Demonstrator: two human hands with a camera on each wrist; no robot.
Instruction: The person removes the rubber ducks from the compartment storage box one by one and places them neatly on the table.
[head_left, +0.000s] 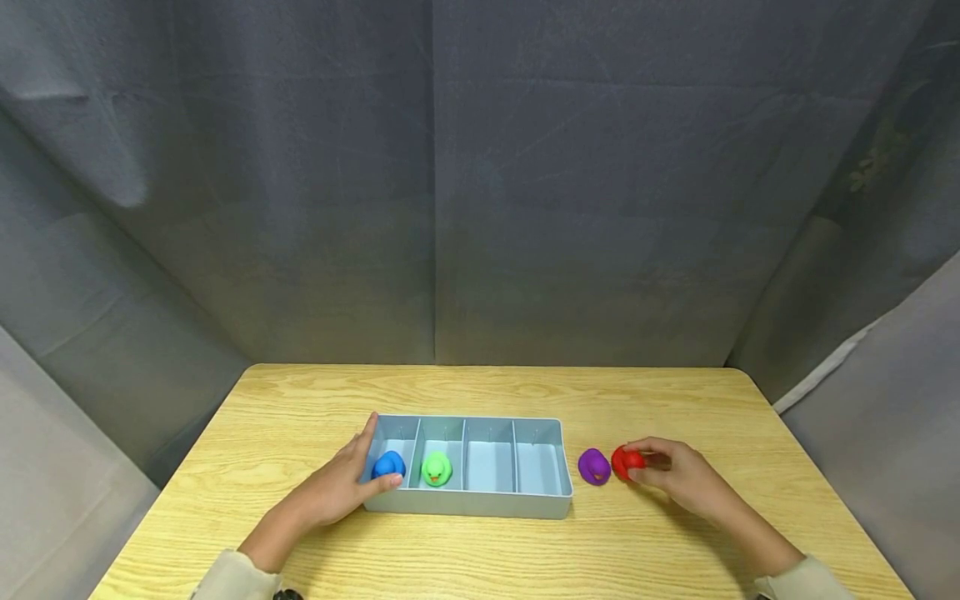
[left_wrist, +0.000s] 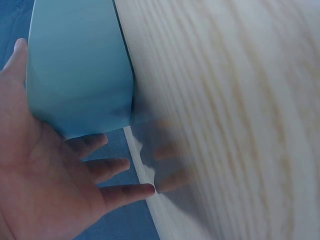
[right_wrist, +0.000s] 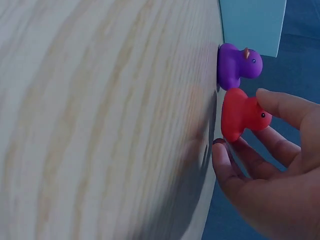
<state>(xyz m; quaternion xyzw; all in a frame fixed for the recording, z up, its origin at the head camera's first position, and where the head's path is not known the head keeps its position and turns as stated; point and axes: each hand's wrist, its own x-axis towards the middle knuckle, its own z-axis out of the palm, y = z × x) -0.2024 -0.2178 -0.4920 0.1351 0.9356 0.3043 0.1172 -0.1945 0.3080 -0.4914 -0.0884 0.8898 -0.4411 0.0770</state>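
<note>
My left hand (head_left: 341, 486) rests against the left end of a light blue divided box (head_left: 468, 502), thumb over the front rim and forefinger by the back corner. In the left wrist view its other fingers (left_wrist: 127, 194) stretch out straight and apart. Inside the box, a blue rubber duck (head_left: 388, 464) sits in the leftmost compartment and a green rubber duck (head_left: 436, 469) in the one beside it. Right of the box, my right hand (head_left: 686, 477) holds a red rubber duck (right_wrist: 237, 115) between thumb and fingers, low at the tabletop. A purple rubber duck (right_wrist: 235, 67) stands beside the red one.
The box's walls (head_left: 514, 454) split it into a row of compartments. Under everything lies a light wooden table (head_left: 465, 554). Grey curtains (head_left: 585, 208) hang behind the table and at both sides.
</note>
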